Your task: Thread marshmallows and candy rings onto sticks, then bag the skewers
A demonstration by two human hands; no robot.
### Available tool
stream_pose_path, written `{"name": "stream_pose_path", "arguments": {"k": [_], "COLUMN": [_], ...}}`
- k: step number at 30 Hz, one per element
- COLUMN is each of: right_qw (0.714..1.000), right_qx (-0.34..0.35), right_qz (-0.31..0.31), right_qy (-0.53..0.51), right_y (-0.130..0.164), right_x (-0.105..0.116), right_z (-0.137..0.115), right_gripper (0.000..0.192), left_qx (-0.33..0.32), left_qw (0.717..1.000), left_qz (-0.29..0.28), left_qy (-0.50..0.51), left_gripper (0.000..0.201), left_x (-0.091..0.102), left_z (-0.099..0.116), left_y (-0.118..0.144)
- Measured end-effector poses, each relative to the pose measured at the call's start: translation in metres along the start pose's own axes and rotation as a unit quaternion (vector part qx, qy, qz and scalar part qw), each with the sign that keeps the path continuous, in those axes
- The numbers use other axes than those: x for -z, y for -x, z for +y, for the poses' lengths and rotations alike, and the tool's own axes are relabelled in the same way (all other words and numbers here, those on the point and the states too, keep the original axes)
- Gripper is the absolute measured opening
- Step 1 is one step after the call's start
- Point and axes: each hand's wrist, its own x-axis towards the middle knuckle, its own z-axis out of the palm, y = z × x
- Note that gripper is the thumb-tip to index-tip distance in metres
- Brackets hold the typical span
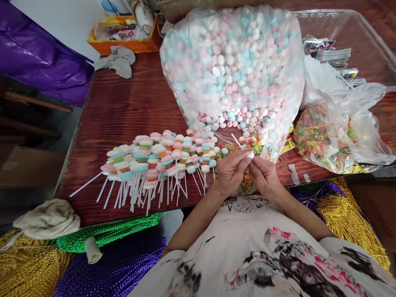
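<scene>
My left hand (231, 170) is closed, and a thin white lollipop stick (236, 141) pokes out past its fingertips. Against it, my right hand (263, 172) pinches a small white candy (250, 155), mostly covered by the fingers of both hands. Left of my hands lies a heap of candy skewers (151, 154), pastel discs stacked with coloured rings on white sticks. Beyond the hands, a big clear bag (229, 57) spills pink, blue and white candies (238, 117). Loose ring candies (246, 181) lie beneath and around my hands.
To the right sits a plastic bag of ring candies (321, 132), with white sticks and packets in a clear tray (359, 24) behind. An orange box (123, 45) and a grey cloth (119, 62) occupy the far left. Bead strands (114, 264) hang below the table edge.
</scene>
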Motion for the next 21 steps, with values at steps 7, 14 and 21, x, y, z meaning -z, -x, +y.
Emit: {"name": "stream_pose_path", "arguments": {"k": [7, 14, 21], "right_qw": [0.995, 0.997, 0.985], "right_qx": [-0.06, -0.043, 0.06], "right_qz": [0.068, 0.018, -0.005], "right_qy": [0.044, 0.056, 0.162], "right_y": [0.009, 0.029, 0.03], "right_x": [0.053, 0.041, 0.037], "right_z": [0.018, 0.028, 0.04], "right_gripper": [0.026, 0.026, 0.025], "left_qx": [0.123, 0.098, 0.096], "left_qw": [0.963, 0.89, 0.884], "left_qz": [-0.194, -0.287, -0.227], "left_qy": [-0.141, -0.34, -0.396], "left_gripper": [0.02, 0.018, 0.025], "left_x": [0.011, 0.002, 0.017], "left_z": [-0.002, -0.013, -0.006], "left_y": [0.023, 0.027, 0.016]}}
